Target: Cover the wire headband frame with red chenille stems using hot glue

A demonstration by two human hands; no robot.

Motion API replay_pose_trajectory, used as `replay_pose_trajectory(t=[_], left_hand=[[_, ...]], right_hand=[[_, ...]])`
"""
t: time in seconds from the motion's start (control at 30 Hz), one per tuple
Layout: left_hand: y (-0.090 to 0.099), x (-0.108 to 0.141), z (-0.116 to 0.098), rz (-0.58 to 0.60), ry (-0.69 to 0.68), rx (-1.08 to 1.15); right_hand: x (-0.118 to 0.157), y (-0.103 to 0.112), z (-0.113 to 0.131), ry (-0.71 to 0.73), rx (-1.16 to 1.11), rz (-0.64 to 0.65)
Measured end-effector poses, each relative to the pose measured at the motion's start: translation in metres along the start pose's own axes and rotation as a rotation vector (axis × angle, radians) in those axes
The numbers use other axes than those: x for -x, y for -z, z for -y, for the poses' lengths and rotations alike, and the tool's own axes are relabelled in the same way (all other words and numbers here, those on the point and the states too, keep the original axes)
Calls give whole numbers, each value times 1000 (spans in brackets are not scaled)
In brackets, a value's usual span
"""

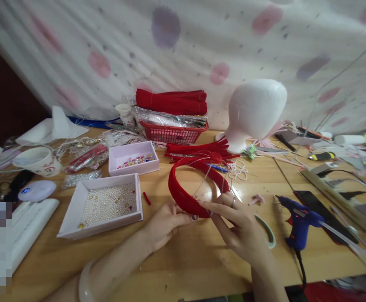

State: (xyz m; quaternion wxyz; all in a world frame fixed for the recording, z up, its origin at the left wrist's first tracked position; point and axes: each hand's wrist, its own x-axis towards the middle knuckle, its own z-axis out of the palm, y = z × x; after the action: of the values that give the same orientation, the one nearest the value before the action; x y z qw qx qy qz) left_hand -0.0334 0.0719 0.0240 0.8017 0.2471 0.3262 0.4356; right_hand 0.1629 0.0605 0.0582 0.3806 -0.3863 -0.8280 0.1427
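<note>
A wide red fabric headband is held above the table in front of me. My left hand grips its lower left edge, thumb along the band and fingers beneath. My right hand pinches the lower right part, its index finger pressed on the red surface near my left thumb. Fine clear threads cross the ring of the band. Behind it lies a bundle of red fuzzy stems, close to a blue pen and a white bead string.
Open boxes of pearls and colored gems stand left. A blue glue gun and a black phone lie right. At the back are a white foam head and a red basket. A pale-green band lies beside my right hand.
</note>
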Motion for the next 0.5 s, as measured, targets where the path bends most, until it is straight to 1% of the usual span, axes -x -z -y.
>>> replay_pose_trajectory(t=[0.07, 0.17, 0.3, 0.4, 0.5], left_hand=[[-3, 0, 5, -9, -1, 41], [-5, 0, 10, -15, -38, 57], [-7, -1, 15, 29, -89, 73], [-5, 0, 16, 69, -73, 86], [-1, 1, 14, 69, -65, 95]], right_hand=[[-7, -2, 5, 1, 9, -25], [-14, -8, 11, -10, 13, -59], [-14, -15, 14, -13, 7, -31], [-12, -18, 15, -26, 7, -27], [-9, -19, 14, 6, -6, -23]])
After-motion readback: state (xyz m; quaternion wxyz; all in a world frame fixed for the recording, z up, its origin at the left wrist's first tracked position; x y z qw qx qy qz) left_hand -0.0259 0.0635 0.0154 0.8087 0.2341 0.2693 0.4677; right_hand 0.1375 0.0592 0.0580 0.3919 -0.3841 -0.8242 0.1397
